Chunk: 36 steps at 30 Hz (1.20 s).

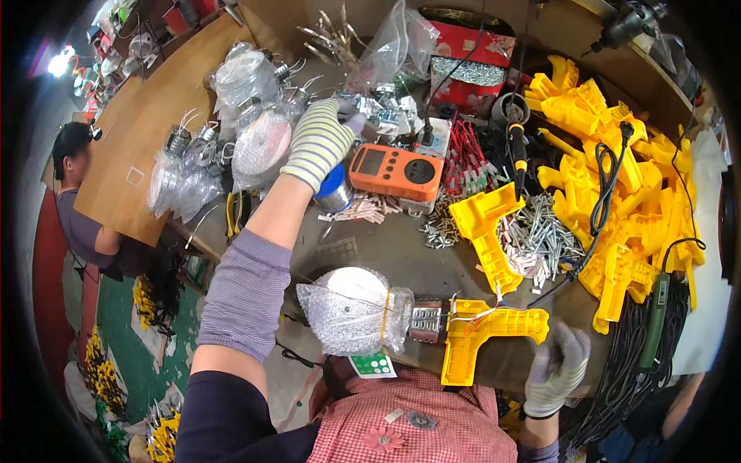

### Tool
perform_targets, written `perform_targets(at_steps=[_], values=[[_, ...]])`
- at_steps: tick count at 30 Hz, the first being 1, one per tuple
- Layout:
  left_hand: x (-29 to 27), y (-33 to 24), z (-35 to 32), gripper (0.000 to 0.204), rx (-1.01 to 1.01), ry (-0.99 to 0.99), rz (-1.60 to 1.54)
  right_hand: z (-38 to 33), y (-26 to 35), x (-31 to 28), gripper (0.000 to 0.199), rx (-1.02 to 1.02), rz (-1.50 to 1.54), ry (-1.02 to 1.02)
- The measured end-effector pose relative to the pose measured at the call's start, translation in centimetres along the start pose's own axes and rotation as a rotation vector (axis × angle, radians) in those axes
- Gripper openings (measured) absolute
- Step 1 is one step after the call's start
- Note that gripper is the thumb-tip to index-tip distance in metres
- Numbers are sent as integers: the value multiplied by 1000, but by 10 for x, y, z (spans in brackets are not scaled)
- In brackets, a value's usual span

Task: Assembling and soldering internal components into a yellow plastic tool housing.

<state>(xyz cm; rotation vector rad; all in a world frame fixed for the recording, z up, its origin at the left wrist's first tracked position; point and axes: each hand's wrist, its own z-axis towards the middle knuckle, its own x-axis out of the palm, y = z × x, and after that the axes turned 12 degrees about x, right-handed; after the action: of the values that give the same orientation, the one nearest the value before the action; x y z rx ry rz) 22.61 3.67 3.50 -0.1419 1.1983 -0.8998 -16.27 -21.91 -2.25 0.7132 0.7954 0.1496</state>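
Note:
My left hand (318, 145), in a striped glove, reaches far over the bench to a pile of small silvery metal parts (390, 108). Its fingertips are turned away, so their grip is hidden. At the near right edge my right hand (557, 372), gloved too, has its fingers loosely apart and holds nothing. Left of it lies a yellow plastic handle shell half (494, 326) with thin wires across it. Joined to this is a slotted metal socket (426, 321) with a lamp head in bubble wrap (351, 309). A second yellow shell half (490, 239) lies just beyond.
An orange meter (397, 170) and a blue solder spool (333, 190) stand mid-bench. Wrapped lamps (258, 143) crowd the left; yellow shells (610, 154) heap at right. Screws (544, 235) lie between. A screwdriver-like tool (517, 147) hangs above. Another person (85, 208) is at far left.

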Motion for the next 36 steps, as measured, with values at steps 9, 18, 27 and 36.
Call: perform_targets(at_steps=[9, 18, 27, 36], values=[[-19, 43, 2, 34, -40, -335, -127, -9, -5, 12, 27, 61, 120, -14], [-12, -77, -23, 33, 304, 18, 201, -6, -3, 13, 24, 79, 108, -29], [30, -57, 63, 34, 332, -212, 56, -38, -26, -46, 31, -119, -81, -189], [-28, -150, 5, 24, 458, -278, -576, -12, -28, -79, 46, 135, -531, 156]])
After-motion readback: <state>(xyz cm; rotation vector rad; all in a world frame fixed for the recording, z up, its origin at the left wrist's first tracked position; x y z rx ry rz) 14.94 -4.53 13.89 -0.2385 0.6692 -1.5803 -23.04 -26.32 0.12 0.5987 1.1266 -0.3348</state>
